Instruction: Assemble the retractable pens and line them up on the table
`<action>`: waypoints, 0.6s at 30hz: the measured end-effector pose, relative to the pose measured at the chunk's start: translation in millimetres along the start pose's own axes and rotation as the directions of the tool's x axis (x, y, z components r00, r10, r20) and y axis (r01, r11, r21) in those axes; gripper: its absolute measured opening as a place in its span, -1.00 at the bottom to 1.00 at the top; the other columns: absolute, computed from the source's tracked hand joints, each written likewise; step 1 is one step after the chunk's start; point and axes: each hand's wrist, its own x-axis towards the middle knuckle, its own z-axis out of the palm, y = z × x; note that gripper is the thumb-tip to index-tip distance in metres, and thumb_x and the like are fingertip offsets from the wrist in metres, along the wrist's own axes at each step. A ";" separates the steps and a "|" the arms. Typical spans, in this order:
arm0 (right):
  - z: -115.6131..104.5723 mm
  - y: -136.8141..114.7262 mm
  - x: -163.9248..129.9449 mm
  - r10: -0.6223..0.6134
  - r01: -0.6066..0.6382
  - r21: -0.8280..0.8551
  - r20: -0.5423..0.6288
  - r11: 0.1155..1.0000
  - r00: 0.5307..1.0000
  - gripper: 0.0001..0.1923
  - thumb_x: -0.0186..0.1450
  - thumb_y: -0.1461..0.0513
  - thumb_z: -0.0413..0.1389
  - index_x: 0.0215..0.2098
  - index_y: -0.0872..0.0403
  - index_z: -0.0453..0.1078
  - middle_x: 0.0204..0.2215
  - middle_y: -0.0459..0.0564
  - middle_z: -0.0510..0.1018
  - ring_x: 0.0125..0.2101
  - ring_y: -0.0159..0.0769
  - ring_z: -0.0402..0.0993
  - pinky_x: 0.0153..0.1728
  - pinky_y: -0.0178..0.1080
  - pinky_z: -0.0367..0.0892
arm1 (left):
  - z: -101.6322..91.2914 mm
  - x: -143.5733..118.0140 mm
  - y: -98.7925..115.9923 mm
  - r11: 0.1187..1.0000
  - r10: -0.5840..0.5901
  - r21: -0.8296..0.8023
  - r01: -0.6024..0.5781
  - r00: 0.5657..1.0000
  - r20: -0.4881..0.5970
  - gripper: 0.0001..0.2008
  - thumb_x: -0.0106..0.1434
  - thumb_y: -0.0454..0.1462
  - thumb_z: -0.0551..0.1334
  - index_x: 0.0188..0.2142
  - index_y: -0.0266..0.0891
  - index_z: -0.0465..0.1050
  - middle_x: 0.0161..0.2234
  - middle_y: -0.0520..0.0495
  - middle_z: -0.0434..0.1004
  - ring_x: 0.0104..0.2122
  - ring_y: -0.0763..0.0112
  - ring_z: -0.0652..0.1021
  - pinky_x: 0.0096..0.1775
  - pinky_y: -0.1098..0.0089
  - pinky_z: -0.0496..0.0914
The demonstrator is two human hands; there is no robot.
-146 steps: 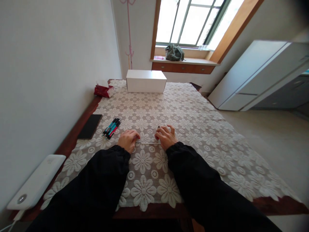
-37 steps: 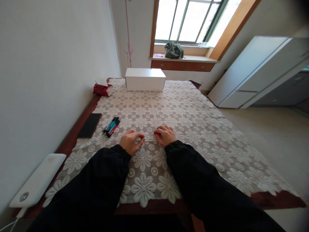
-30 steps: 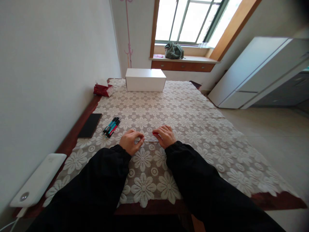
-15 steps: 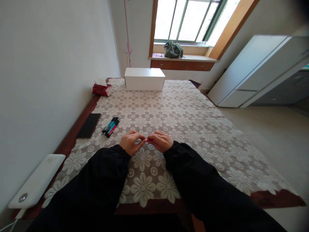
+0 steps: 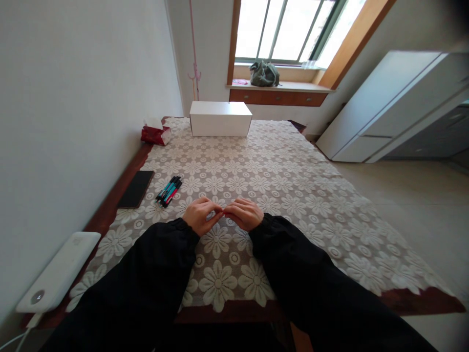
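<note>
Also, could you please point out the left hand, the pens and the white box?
Left hand (image 5: pixel 198 214): head view, back of the hand.
Pens (image 5: pixel 169 191): head view, middle of the group.
White box (image 5: pixel 220 124): head view, front side.

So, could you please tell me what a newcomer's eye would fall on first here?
Probably the left hand and right hand, close together over the near part of the lace tablecloth. Beyond them, the white box stands near its far edge. A bunch of pens lies left of both hands.
</note>
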 end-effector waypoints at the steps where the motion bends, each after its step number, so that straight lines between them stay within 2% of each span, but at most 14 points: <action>1: 0.1 -0.5 -0.2 0.005 -0.005 0.007 -0.003 1.000 1.000 -0.84 0.48 0.19 0.05 -0.13 0.02 0.48 -0.36 -0.02 0.62 -0.37 -0.28 0.48 -0.32 -0.22 0.38 | 0.4 -0.1 -1.0 1.000 0.004 -0.013 -0.004 1.000 -0.004 -0.88 0.36 -0.18 0.27 -0.25 -0.15 0.55 -0.34 -0.01 0.65 -0.29 0.33 0.57 -0.16 0.27 0.48; 6: -2.5 -7.4 1.2 0.034 -0.032 0.036 -0.059 0.999 0.998 -0.85 0.47 0.18 0.09 -0.07 0.03 0.48 -0.37 0.00 0.60 -0.33 -0.27 0.51 -0.28 -0.22 0.43 | 1.6 -1.2 -5.1 0.998 0.025 -0.056 -0.027 0.999 -0.042 -0.84 0.36 -0.14 0.28 -0.26 -0.15 0.56 -0.35 -0.01 0.66 -0.30 0.33 0.57 -0.18 0.29 0.48; 12: -6.3 -16.2 2.5 -0.065 0.074 0.120 -0.081 0.990 0.995 -0.72 0.44 0.30 0.08 0.09 -0.02 0.43 -0.24 0.01 0.65 -0.30 -0.24 0.52 -0.28 -0.16 0.45 | -1.2 -1.9 -3.3 0.996 -0.003 -0.084 -0.006 0.995 -0.104 -0.79 0.34 -0.09 0.31 -0.30 -0.16 0.56 -0.38 -0.03 0.63 -0.27 0.31 0.57 -0.16 0.29 0.48; 15: -5.6 -15.9 1.3 0.033 -0.006 0.154 -0.175 0.988 0.984 -0.79 0.41 0.30 0.10 -0.03 -0.02 0.48 -0.29 0.00 0.64 -0.32 -0.22 0.53 -0.28 -0.13 0.46 | -2.6 -1.1 -1.3 0.998 -0.013 -0.069 0.008 0.997 -0.078 -0.80 0.35 -0.09 0.30 -0.29 -0.15 0.55 -0.37 -0.03 0.64 -0.25 0.29 0.57 -0.13 0.26 0.48; 18: -4.6 -14.4 1.7 0.232 -0.166 0.213 -0.340 0.963 0.911 -0.85 0.40 0.28 0.11 -0.08 0.00 0.45 -0.34 -0.01 0.64 -0.36 -0.24 0.53 -0.31 -0.16 0.47 | -2.6 0.1 -0.5 0.999 -0.034 -0.041 0.031 0.998 -0.062 -0.85 0.34 -0.14 0.30 -0.27 -0.15 0.54 -0.33 -0.04 0.64 -0.22 0.26 0.56 -0.10 0.22 0.47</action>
